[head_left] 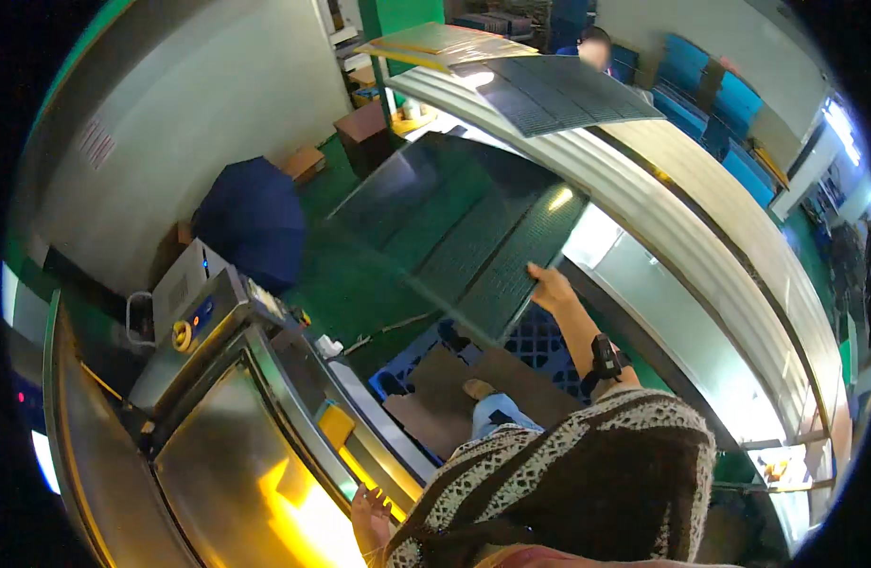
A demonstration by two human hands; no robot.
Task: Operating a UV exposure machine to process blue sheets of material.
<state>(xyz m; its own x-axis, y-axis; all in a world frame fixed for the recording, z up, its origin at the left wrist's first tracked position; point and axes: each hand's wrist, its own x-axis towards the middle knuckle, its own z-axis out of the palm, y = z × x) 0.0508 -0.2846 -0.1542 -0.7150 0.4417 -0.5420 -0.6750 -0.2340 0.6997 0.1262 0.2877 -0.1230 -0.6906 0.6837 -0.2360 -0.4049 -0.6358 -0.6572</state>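
My right hand (pixel 553 290) grips the near right edge of a large thin sheet (pixel 497 237). It is dark and partly see-through, with finely patterned strips, and hangs tilted over the floor. A black band with a small device (pixel 607 360) is on my right wrist. At the lower edge, my left hand (pixel 370 516) is beside the front rail of a metal machine (pixel 232 445), fingers apart and holding nothing. Whether it touches the rail I cannot tell. A similar patterned sheet (pixel 563 90) lies on top of a long, pale, ribbed bench (pixel 681 189) at the right.
At the left, the machine's control box (pixel 203 327) has a yellow knob. An open dark blue umbrella (pixel 251 222) stands by the wall. Blue perforated mats (pixel 544 346) and brown cardboard (pixel 435 398) lie underfoot. Another person (pixel 594 47) is beyond the bench, near blue panels (pixel 681 66).
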